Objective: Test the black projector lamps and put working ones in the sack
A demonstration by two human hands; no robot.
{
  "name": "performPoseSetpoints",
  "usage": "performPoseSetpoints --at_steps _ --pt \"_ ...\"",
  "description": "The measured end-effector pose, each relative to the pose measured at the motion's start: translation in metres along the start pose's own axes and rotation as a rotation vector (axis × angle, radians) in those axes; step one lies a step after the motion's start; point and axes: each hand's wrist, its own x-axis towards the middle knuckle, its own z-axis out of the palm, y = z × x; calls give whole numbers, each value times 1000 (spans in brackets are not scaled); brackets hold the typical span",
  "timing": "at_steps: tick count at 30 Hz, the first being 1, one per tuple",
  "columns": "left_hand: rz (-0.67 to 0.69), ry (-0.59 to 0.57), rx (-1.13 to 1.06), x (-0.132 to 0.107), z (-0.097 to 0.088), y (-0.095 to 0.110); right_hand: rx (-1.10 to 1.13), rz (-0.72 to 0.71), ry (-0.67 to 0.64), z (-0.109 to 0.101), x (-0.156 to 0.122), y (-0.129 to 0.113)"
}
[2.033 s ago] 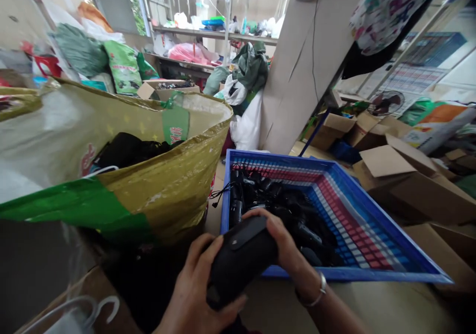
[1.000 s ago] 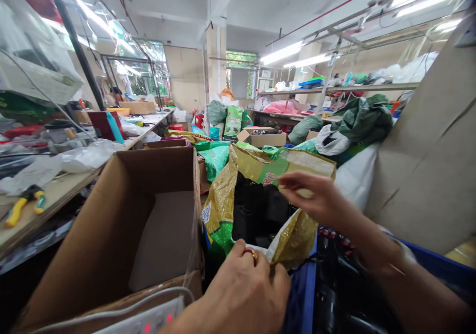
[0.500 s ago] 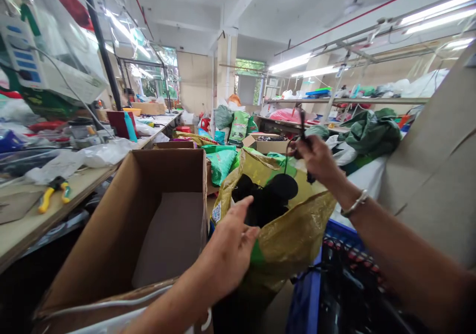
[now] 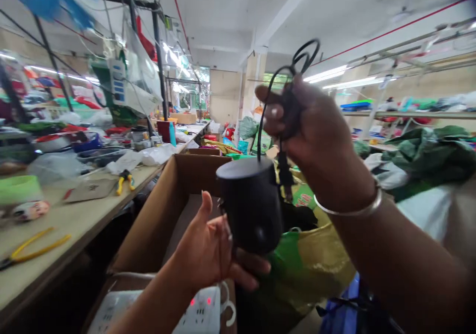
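A black cylindrical device (image 4: 251, 205) with a matte, rounded top is held up in front of me. My left hand (image 4: 210, 257) cups its lower side, with the thumb raised beside it. My right hand (image 4: 310, 121) is higher up and grips a looped black cord (image 4: 297, 59) together with a black plug (image 4: 285, 171), which dangles below the fingers. The cord runs down to the top of the device. A silver bangle (image 4: 347, 206) circles my right wrist.
Below my hands stand an open cardboard box (image 4: 159, 210) and a yellow-green woven bag (image 4: 312, 269). A lit white power strip (image 4: 197, 309) lies low in front. A long workbench (image 4: 74, 220) on the left holds pliers and scattered items. A blue basket (image 4: 344, 309) shows at bottom right.
The black device has risen out of the woven bag and now sits in my left hand. My right hand has moved up with the cord, and the view has tilted upward.
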Motion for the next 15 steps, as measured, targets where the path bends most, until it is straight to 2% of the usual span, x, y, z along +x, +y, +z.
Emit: performPoseSetpoints --at_steps 2,4,8,11,13,15 --pt "9 -7 -30 -28 -12 -11 27 30 -111 12 -18 20" --pt "94 93 -41 -56 -25 -21 38 82 -184 17 -42 41" --pt "373 495 -12 -101 -48 -34 -55 363 -345 20 -100 91" --pt "563 746 30 -114 -60 -46 95 546 -532 31 -141 135" --pt "605 825 89 -115 -66 -56 169 543 -508 41 -160 160" --pt "571 860 138 -113 -70 -65 114 500 -378 48 -170 176"
